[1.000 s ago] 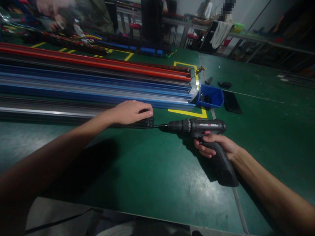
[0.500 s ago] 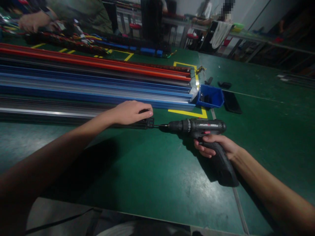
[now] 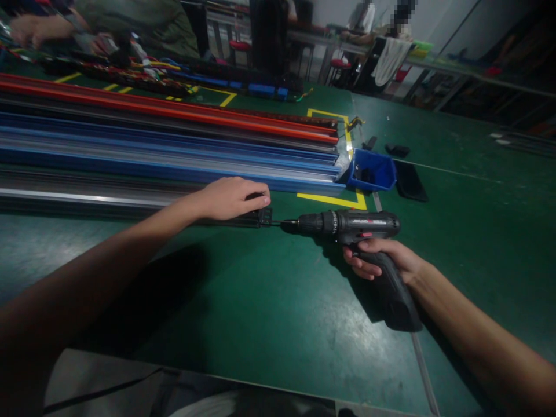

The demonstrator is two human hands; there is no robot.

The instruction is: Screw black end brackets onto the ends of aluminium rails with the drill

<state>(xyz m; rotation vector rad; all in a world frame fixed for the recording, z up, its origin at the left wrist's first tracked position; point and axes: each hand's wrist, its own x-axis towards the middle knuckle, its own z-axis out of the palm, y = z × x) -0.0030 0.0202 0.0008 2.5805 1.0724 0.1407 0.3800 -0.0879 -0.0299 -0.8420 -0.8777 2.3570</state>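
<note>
My right hand point(image 3: 377, 260) is wrapped round the grip of a black cordless drill point(image 3: 367, 225), held level and pointing left. Its long bit point(image 3: 278, 222) reaches the black end cap point(image 3: 265, 217) of a dark metal profile point(image 3: 108, 198) lying along the table. My left hand point(image 3: 232, 198) is closed over the end of that profile, thumb and fingers near the cap. The palm side of this hand is hidden. Where the bit meets the cap is too small to make out.
Blue profiles point(image 3: 174, 150) and red profiles point(image 3: 174, 107) lie behind the dark one. A blue bin point(image 3: 376, 172) with small dark parts stands at their right ends, a flat black object point(image 3: 410, 180) beside it. Across the table a co-worker's hand point(image 3: 41, 30) is near wiring point(image 3: 130, 72).
My two hands, the drill and the profile have hardly moved. The co-worker's hand across the table has shifted to the left.
</note>
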